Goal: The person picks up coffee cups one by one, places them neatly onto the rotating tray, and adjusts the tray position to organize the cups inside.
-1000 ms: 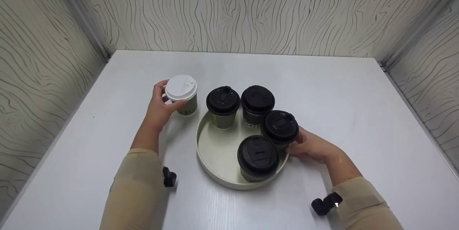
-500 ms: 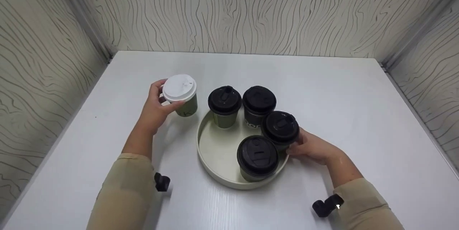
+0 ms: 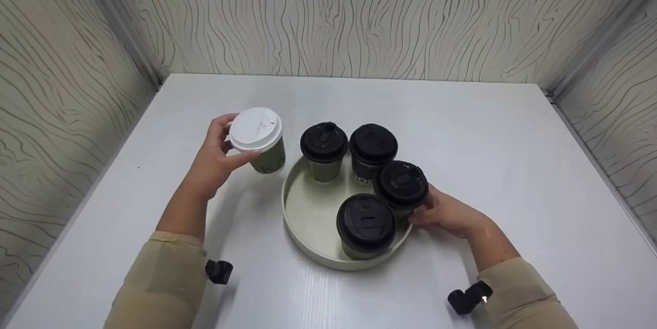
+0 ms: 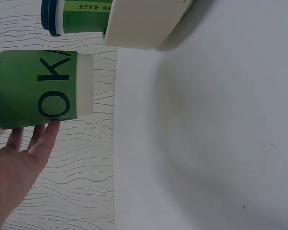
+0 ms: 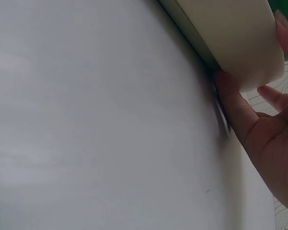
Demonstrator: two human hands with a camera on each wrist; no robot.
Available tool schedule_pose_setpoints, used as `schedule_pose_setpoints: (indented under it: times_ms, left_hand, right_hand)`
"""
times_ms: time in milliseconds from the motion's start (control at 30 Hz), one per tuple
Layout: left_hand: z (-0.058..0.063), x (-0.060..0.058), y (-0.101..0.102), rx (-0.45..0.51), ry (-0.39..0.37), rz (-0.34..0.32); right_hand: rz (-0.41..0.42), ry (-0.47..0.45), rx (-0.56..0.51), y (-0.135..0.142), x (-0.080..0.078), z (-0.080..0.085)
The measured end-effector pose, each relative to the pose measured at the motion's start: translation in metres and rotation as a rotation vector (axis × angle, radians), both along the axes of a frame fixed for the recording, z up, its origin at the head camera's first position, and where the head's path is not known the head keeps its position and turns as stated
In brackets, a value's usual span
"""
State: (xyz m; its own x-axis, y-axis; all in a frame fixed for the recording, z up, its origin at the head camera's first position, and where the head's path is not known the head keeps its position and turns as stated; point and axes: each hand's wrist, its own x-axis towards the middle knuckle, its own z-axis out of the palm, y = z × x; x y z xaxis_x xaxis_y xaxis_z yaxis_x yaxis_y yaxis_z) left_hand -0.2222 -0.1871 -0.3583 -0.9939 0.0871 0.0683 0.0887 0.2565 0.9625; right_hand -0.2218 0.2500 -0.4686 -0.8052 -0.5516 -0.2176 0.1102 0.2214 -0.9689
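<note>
My left hand [image 3: 211, 162] grips a green paper coffee cup with a white lid [image 3: 255, 130], left of the tray. In the left wrist view that cup [image 4: 36, 88] looks raised off the table, and dark lettering shows on its side. My right hand [image 5: 269, 136] holds the wall of the round cream tray [image 5: 235, 38], its fingers at the rim and lower edge. In the head view the right hand [image 3: 449, 213] is partly hidden behind a black-lidded cup [image 3: 401, 185]. Several black-lidded cups, including a front one [image 3: 366, 224], stand upright in the tray [image 3: 313, 216].
The white table [image 3: 513, 165] spreads around the tray on all sides. Wood-patterned panels [image 3: 328, 21] rise behind it and at both sides. A small black device [image 3: 219, 271] is fixed at the left sleeve, another [image 3: 469, 297] at the right.
My left forearm has swung left and toward me. The white-lidded cup has come slightly nearer and tilted a little. The right hand keeps its place at the tray, which has barely shifted.
</note>
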Motion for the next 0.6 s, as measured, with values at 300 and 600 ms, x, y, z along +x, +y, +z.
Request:
schedule_pose_setpoints:
  times_ms: [300,600]
  left_hand:
    - [-0.008,0.0,0.007,0.017,0.086,-0.11]
    - [-0.005,0.009,0.016,0.004,0.075,-0.16]
  right_hand:
    - [-0.013,0.033,0.0,-0.002,0.0,0.0]
    - [-0.022,0.042,0.02,-0.003,-0.001,0.0]
